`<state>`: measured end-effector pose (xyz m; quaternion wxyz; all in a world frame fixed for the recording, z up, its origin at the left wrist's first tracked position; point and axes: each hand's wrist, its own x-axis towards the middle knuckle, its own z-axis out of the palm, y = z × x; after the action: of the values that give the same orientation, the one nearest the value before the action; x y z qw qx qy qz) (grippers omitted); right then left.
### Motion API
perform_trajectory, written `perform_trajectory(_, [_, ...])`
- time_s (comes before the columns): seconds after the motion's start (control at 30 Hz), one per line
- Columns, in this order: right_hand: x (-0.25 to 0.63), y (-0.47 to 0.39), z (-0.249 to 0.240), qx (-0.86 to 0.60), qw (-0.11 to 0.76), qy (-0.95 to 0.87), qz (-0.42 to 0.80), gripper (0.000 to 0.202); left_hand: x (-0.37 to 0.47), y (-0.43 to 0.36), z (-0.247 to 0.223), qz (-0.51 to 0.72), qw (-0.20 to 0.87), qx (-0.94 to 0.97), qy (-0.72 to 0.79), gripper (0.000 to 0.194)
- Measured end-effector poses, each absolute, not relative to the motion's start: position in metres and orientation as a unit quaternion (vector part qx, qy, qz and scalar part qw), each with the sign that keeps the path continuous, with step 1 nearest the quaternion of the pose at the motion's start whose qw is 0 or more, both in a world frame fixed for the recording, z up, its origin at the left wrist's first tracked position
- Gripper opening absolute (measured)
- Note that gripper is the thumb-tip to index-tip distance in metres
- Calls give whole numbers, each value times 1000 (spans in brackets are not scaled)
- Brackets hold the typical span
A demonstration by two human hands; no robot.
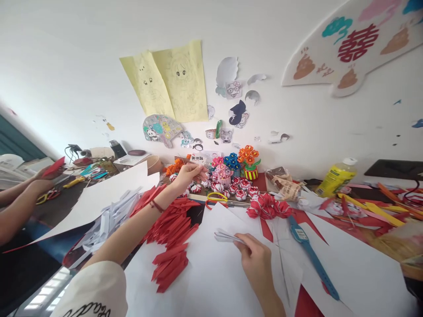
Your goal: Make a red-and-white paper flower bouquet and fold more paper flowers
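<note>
1. Co-worker's hands (38,186) hold red paper (54,167) at the far left; white strips (109,215) lie heaped nearer the wearer.
2. Bowl (153,164) stands behind the heaps; its inside is too hidden to tell what it holds.
3. Red strips (172,225) lie in a folded heap, part of it on a white sheet (208,281).
4. Left hand (191,176) is raised before the flowers, thumb and fingertips drawn close together; whether something thin is between them, I cannot tell.
5. White slips (228,237), folded, are over the sheet, pinched between thumb and fingers of the right hand (256,251); the step looks like handling these slips as a bunch; a next move seems to call for a light, steady pinch that keeps them aligned, with the left hand free to meet them.
6. Striped pot (250,175) holds orange flowers (248,154) with green leaves; blue flowers (232,163) stand just left of it.
7. Bag (282,179), clear, has something brown inside; bottle (337,178), yellow and capped, leans beyond it; its fill level is unclear.
</note>
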<state>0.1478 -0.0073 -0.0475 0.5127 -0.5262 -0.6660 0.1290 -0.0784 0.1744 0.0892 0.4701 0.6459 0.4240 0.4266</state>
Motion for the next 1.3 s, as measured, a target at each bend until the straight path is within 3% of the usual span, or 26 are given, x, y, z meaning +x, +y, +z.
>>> perform_trajectory(0.2, [155, -6, -47, -564, 571, -577, 152, 34, -56, 100, 76, 428, 513, 631, 394, 47])
perform_trajectory(0.4, [154, -5, -49, -587, 608, -525, 96, 43, -14, 56, 44, 498, 504, 602, 368, 46])
perform_trajectory(0.57, [151, -6, -48, -583, 613, -532, 31, 40, 6, 36, 18, 543, 489, 606, 316, 32])
perform_trajectory(0.77, [146, -9, -43, -559, 603, -568, -39, 33, 6, 19, -3, 506, 494, 637, 308, 24])
perform_trajectory(1.13, [142, -18, -34, -526, 601, -599, 61, 25, 17, 15, -18, 529, 475, 604, 361, 28])
perform_trajectory(1.3, [143, -21, -27, -527, 604, -584, 125, 33, 17, 15, -18, 521, 469, 614, 363, 27])
